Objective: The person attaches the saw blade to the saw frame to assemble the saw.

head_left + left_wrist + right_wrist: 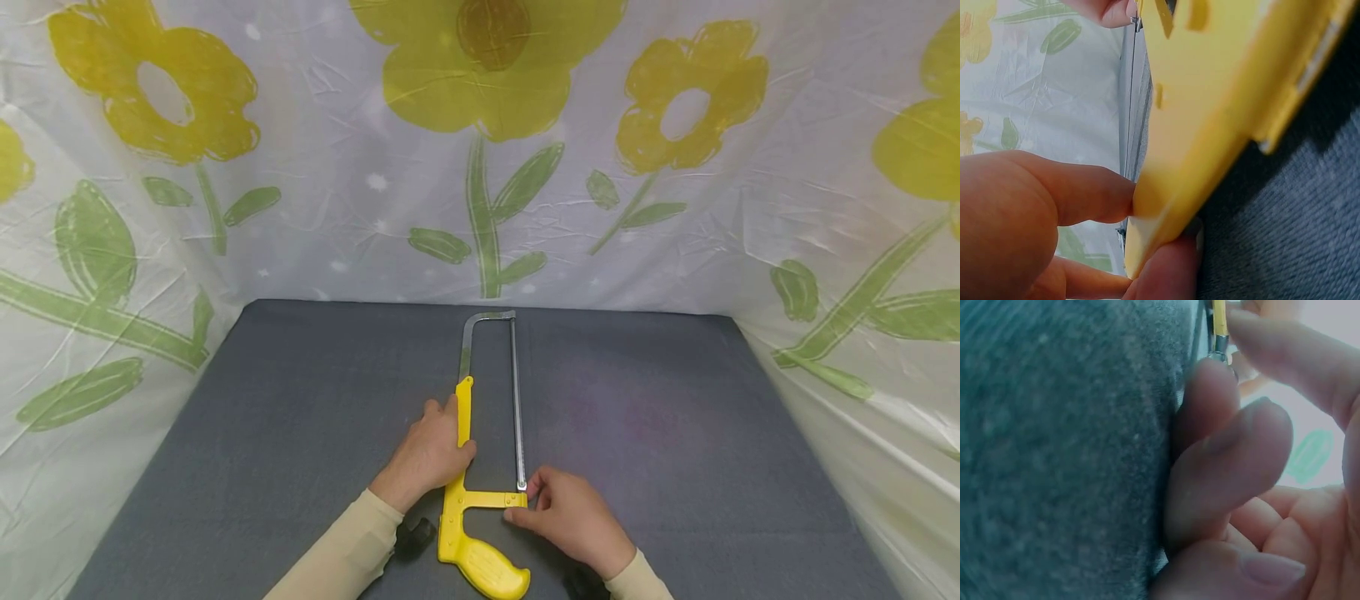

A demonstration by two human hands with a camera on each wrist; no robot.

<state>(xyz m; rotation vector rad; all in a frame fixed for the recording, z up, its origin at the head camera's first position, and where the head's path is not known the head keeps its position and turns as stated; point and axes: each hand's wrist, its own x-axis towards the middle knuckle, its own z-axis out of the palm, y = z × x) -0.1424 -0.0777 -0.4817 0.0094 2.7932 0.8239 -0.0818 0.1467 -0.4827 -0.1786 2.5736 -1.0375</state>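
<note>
A hacksaw (487, 500) with a yellow frame and handle lies lengthwise over the dark grey cloth, its handle towards me. My left hand (426, 452) grips the yellow spine; in the left wrist view its fingers (1097, 195) and thumb pinch the frame (1191, 125) from both sides. The silver blade (517, 400) runs along the right side up to the far metal bow (467, 346). At the blade's near end, my right hand (573, 512) pinches the corner of the yellow crossbar. The right wrist view shows thumb and index finger around a small silver fitting (1218, 353).
A table covered in dark grey cloth (315, 400) carries the saw. White curtains (322, 192) printed with yellow flowers and green leaves hang behind the table and along both sides. Black wrist gear (415, 537) shows below the left sleeve.
</note>
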